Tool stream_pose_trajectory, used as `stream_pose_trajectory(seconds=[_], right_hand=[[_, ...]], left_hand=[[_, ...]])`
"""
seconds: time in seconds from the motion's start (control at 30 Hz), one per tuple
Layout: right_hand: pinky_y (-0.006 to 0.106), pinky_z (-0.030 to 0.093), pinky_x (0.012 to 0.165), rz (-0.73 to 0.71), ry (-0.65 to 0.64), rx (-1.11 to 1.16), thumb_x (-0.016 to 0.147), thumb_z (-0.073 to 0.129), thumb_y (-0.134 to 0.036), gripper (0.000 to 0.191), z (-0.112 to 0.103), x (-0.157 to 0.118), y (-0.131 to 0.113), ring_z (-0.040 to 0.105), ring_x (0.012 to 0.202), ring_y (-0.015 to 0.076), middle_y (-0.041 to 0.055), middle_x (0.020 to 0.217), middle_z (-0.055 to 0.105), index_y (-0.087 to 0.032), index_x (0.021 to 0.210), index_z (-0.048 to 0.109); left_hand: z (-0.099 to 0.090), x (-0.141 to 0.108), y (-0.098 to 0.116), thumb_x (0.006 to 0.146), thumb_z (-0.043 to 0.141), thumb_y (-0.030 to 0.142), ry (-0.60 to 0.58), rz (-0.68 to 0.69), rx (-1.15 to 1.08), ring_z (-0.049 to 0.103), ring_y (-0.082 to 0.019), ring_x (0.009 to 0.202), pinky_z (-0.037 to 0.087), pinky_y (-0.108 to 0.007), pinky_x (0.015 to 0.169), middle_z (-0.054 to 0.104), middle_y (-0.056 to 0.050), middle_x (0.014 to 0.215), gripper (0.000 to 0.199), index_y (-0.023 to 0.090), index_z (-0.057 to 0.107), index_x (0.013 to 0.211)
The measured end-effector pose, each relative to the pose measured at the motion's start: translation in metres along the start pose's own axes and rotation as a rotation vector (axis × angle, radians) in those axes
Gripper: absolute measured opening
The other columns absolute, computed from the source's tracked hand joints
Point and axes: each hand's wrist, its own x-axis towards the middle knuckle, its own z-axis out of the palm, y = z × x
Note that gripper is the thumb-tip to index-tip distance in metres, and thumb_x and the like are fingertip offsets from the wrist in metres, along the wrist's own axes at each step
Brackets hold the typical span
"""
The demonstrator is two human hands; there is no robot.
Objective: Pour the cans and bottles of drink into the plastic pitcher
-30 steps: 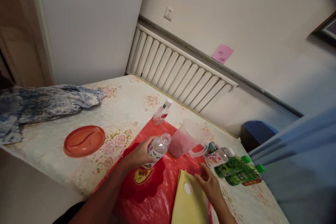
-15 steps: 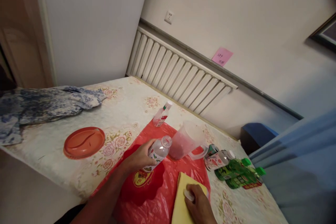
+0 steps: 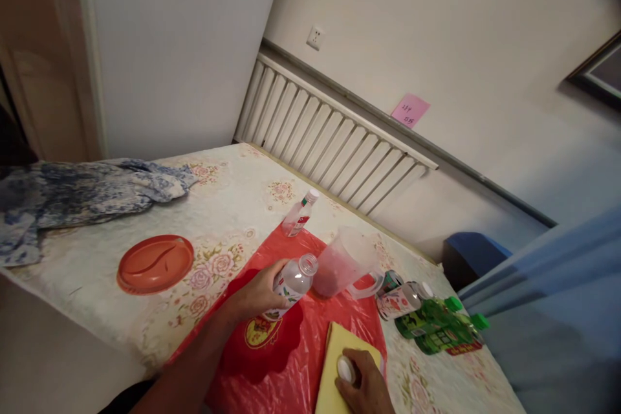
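My left hand (image 3: 264, 291) is wrapped round a clear plastic bottle (image 3: 295, 277) with a printed label; its mouth is uncapped. Between the fingers of my right hand (image 3: 363, 381) is a white bottle cap (image 3: 346, 369), held over a folded yellow cloth (image 3: 339, 343). Both hands are above a red plastic sheet (image 3: 310, 369) spread on the table. Just right of the uncapped bottle, a translucent pitcher (image 3: 342, 262) stands on the sheet with its handle to the right. Behind it is a small clear glass bottle (image 3: 297, 217) with a white cap.
An orange divided plate (image 3: 155, 265) lies at left on the flowered tablecloth (image 3: 233, 181), near a blue-white crumpled cloth (image 3: 107, 191). At right stand a can (image 3: 391, 280), a pink-labelled bottle (image 3: 400, 301) and green-capped bottles (image 3: 439, 320). A radiator (image 3: 320, 123) lines the wall.
My right hand has shifted slightly left and down, and the white cap in it now shows more of its top. My left hand stays on the bottle.
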Motion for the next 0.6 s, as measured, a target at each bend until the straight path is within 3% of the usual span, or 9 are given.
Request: stream_pose_trajectory(seconds=[0.17,0.27,0.5,0.6], right_hand=[[0.037,0.054,0.082,-0.008,0.004,0.048,0.063,0.064,-0.031,0.033,-0.001,-0.002,0.001,0.068,0.089,0.0296,0.0065,0.093,0.072,-0.022,0.094,0.071],[0.036,0.053,0.081,-0.059,-0.030,0.107,0.066,0.064,-0.027,0.035,-0.010,0.006,-0.017,0.067,0.089,0.0275,0.0075,0.096,0.072,-0.019,0.100,0.070],[0.033,0.049,0.080,-0.394,0.016,-0.127,0.070,0.062,-0.009,0.035,-0.048,0.048,-0.115,0.061,0.088,0.0213,0.0060,0.097,0.062,-0.020,0.104,0.066],[0.031,0.049,0.080,-0.473,-0.031,-0.225,0.076,0.060,-0.008,0.031,-0.059,0.063,-0.152,0.060,0.089,0.0195,0.0065,0.103,0.059,-0.021,0.104,0.064]], left_hand=[[0.000,0.000,0.002,0.056,0.064,0.009,-0.007,-0.004,-0.024,0.064,-0.022,0.101,0.049,-0.024,0.081,0.070,0.002,0.111,0.069,0.026,0.052,0.122],[0.001,-0.002,0.008,0.056,0.063,0.009,-0.010,0.003,-0.025,0.064,-0.021,0.100,0.048,-0.024,0.081,0.069,0.001,0.110,0.068,0.024,0.053,0.121],[0.003,-0.006,0.022,0.055,0.063,0.009,-0.010,-0.006,0.036,0.063,-0.020,0.099,0.047,-0.023,0.082,0.069,0.000,0.113,0.068,0.022,0.055,0.121],[0.004,-0.004,0.020,0.055,0.065,0.010,-0.008,0.001,0.070,0.062,-0.021,0.104,0.046,-0.024,0.087,0.068,0.000,0.118,0.073,0.022,0.053,0.126]])
